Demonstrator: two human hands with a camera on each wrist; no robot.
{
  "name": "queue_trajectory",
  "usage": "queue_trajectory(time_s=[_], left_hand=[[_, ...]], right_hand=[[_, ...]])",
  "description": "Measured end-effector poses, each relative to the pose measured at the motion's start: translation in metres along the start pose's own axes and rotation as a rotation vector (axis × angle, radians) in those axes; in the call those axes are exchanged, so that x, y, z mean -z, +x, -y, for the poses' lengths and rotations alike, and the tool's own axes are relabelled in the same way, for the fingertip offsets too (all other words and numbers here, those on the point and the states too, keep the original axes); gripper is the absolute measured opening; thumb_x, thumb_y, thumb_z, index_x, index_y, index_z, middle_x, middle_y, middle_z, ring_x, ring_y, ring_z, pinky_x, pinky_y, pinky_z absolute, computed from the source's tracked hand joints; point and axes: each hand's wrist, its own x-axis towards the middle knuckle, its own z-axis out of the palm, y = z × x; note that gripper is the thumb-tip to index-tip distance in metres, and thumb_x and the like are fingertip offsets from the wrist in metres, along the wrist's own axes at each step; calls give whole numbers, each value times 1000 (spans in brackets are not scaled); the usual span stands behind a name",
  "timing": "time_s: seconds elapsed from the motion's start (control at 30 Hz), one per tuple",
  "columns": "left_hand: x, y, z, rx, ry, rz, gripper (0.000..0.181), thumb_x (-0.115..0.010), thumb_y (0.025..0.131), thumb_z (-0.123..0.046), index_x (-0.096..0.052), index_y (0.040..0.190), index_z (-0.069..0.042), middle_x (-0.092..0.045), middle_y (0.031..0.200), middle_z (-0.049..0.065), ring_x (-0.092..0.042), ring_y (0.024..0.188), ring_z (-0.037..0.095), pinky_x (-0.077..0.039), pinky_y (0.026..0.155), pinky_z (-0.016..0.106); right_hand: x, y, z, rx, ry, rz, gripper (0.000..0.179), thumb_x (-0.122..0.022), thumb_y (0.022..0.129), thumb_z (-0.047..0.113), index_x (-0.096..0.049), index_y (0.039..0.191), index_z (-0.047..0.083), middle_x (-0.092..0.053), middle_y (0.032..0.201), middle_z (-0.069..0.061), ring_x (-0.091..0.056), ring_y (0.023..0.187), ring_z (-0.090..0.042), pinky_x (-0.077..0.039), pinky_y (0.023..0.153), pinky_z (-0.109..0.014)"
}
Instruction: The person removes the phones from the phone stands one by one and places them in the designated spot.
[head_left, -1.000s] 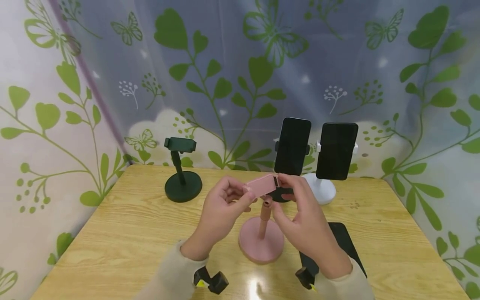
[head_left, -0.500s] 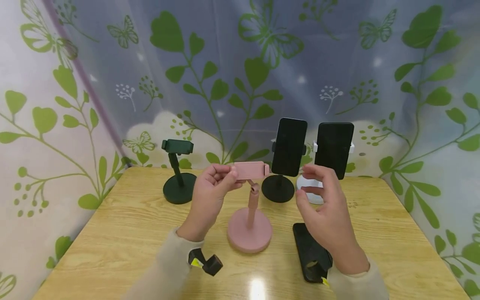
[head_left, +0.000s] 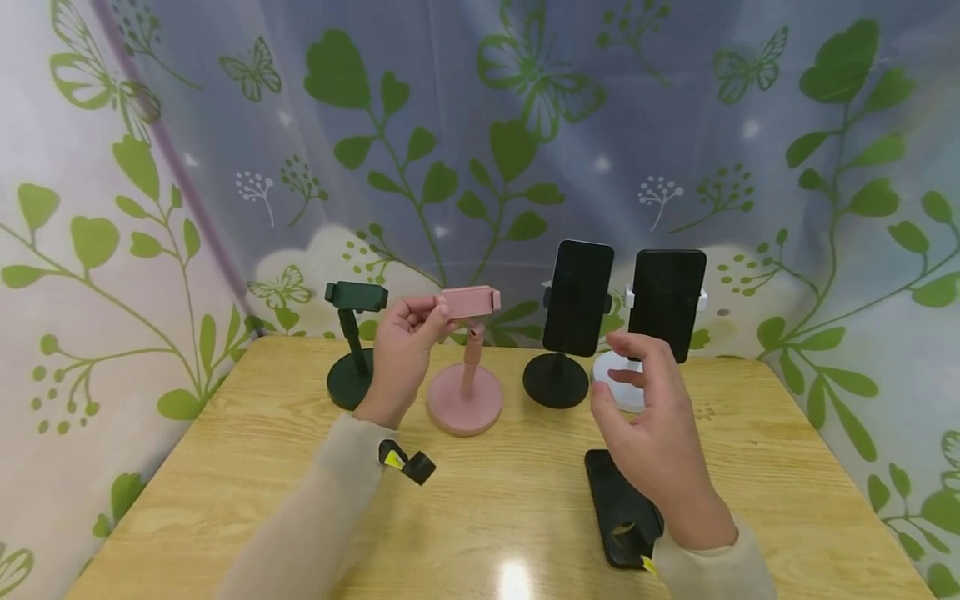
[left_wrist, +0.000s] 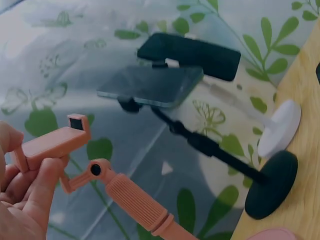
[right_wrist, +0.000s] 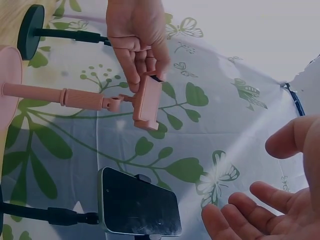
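Our left hand (head_left: 401,350) pinches the pink phone stand (head_left: 471,365) by its clamp (head_left: 471,302); our right hand (head_left: 660,437), loosely curved, holds nothing. Guiding the stem (head_left: 472,352) would likely steady it better, as the hinge (head_left: 475,332) may swivel. It is between the green phone stand (head_left: 356,340) and the black phone stand (head_left: 555,385); whether its base (head_left: 463,410) touches the tabletop (head_left: 517,492), we cannot tell.

I see my wooden table (head_left: 465,525) bearing stands: green stand (head_left: 352,335) at ten o'clock, pink stand (head_left: 470,365) twelve, black stand (head_left: 555,385) one, white stand (head_left: 608,372) two; phone (head_left: 607,492) four.
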Motion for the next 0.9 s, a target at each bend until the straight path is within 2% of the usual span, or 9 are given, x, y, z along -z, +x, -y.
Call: queue_trajectory(time_s=[0.1, 0.33, 0.47, 0.63, 0.77, 0.9], left_hand=[[7, 5, 5, 10, -17, 1, 27, -66, 102, -11, -57, 121, 6, -63, 106, 12, -72, 91, 18, -58, 92, 35], [17, 14, 19, 31, -43, -45, 29, -67, 102, -20, -59, 120, 1, -67, 103, 8, -74, 93, 14, -59, 92, 35], [17, 14, 22, 12, -46, -62, 33, -69, 101, -23, -60, 120, 2, -68, 102, 9, -74, 92, 15, -59, 90, 36], [18, 11, 20, 16, -27, -54, 37, -69, 102, -24, -59, 125, 3, -70, 107, 13, -74, 97, 18, -57, 95, 44], [20, 3, 16, 2, 75, -10, 39, -64, 105, -21, -57, 137, 0, -67, 124, 15, -69, 112, 20, -53, 102, 42], [22, -8, 15, -50, 206, 67, 50, -62, 106, -19, -47, 152, -6, -59, 142, 11, -56, 133, 22, -48, 109, 34]], right_hand=[[-2, -1, 0, 5, 9, 9, 48, -63, 94, -7, -53, 140, 5, -53, 139, -5, -48, 124, -13, -47, 98, -20], [-3, 0, -2, 19, -4, 23, 48, -65, 93, -6, -53, 139, 5, -54, 137, -9, -49, 122, -14, -48, 97, -21], [-3, -1, -3, 11, -23, 29, 45, -65, 94, -5, -54, 137, 3, -55, 134, -10, -51, 120, -15, -49, 95, -20], [-3, -1, -4, 6, -27, 40, 40, -65, 94, -5, -56, 133, 3, -57, 131, -7, -53, 118, -14, -50, 91, -16], [-3, 0, -4, 4, -24, 42, 40, -65, 94, -5, -56, 133, 3, -57, 131, -6, -53, 117, -14, -50, 90, -14], [-3, 0, -5, 3, -29, 46, 40, -65, 94, -4, -56, 133, 3, -57, 131, -7, -53, 116, -14, -49, 90, -13]])
